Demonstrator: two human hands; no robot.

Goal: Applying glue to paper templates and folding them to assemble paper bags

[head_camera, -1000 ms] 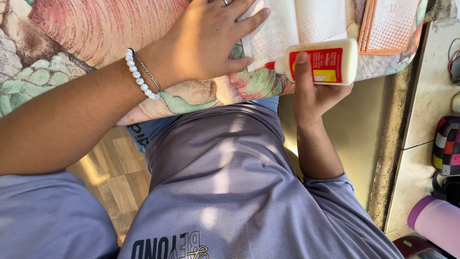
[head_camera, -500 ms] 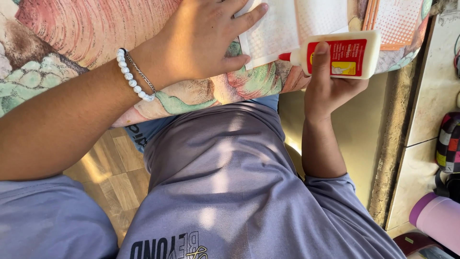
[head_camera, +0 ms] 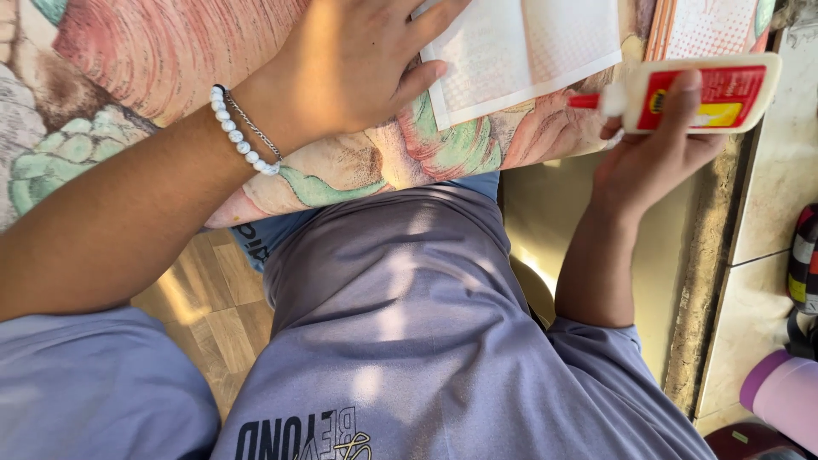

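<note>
My left hand (head_camera: 358,64), with a white bead bracelet (head_camera: 241,128) at the wrist, lies flat on a patterned cushion (head_camera: 153,60) and presses down the corner of a white paper sheet (head_camera: 520,55). My right hand (head_camera: 656,149) grips a white glue bottle (head_camera: 707,89) with a red and yellow label. The bottle lies sideways, and its red nozzle (head_camera: 584,100) points left, just off the lower right edge of the paper.
The cushion rests on my lap over a grey shirt (head_camera: 409,341). Orange-edged papers (head_camera: 707,21) lie at the upper right. A wood floor (head_camera: 209,298) shows at left, a stone ledge (head_camera: 767,221) at right, and a pink cylinder (head_camera: 784,392) in the lower right corner.
My right hand has carried the glue bottle to the right and slightly up. The left hand has stayed pressed on the paper.
</note>
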